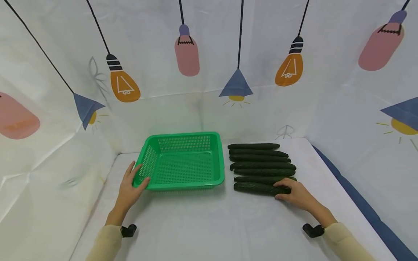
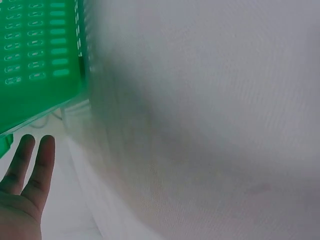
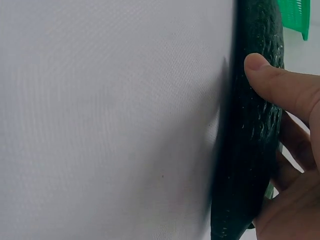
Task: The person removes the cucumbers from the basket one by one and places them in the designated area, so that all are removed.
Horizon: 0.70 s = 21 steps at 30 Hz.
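Observation:
A green plastic basket [image 1: 186, 186] with slotted walls stands on the white table, nothing inside it. At its front left corner is my left hand [image 1: 129, 190], fingers spread and fairly straight, at the rim. In the left wrist view two straight fingers [image 2: 40, 172] show beside the basket wall [image 2: 40, 95]; whether they touch it I cannot tell. To the basket's right lie several dark green cucumbers in a stacked row. My right hand [image 1: 298, 194] grips the nearest cucumber [image 1: 254, 187] by its right end, thumb [image 3: 270, 82] on the near side and fingers behind.
The other cucumbers [image 1: 262, 165] lie side by side behind the gripped one, running toward the back of the table [image 1: 202, 224]. White sheets [image 1: 202, 116] printed with lamps surround the table at the back and sides. Blue fabric [image 1: 359, 203] shows along the right edge.

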Each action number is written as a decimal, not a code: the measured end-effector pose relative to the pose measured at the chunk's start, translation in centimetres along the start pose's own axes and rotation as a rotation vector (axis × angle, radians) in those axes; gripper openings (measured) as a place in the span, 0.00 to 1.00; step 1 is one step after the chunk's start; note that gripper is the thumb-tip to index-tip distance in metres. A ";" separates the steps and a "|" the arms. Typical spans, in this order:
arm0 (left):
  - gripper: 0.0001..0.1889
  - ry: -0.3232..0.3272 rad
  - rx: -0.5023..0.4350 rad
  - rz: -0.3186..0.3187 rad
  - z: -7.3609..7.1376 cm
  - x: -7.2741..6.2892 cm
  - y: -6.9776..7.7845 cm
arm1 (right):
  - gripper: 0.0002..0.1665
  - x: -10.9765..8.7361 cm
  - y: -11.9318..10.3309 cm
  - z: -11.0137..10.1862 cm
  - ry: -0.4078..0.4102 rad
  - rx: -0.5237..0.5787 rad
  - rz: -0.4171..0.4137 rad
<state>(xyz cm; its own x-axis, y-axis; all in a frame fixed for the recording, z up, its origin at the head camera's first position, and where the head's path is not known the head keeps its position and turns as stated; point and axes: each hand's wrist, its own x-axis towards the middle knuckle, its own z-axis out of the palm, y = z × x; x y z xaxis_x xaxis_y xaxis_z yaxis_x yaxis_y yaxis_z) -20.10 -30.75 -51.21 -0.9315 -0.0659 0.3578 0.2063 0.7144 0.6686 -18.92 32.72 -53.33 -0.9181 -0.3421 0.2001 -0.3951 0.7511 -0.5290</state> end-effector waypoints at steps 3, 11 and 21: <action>0.37 0.011 0.013 -0.009 -0.3 -0.2 0.0 | 0.22 0.0 -0.2 -0.2 0.003 0.001 0.008; 0.35 -0.041 0.050 -0.008 -2.7 -1.5 0.3 | 0.21 0.1 -0.3 -0.6 0.003 -0.016 0.038; 0.38 -0.110 0.131 0.023 -6.2 -2.0 0.5 | 0.16 1.0 -0.2 -1.7 0.007 -0.065 -0.026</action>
<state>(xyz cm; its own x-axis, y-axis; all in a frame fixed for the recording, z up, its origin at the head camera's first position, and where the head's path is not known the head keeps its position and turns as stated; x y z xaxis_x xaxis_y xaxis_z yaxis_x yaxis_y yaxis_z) -16.26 -34.56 -47.58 -0.9555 0.0231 0.2942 0.1940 0.8003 0.5674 -19.82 33.19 -51.59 -0.9076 -0.3583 0.2190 -0.4199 0.7772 -0.4687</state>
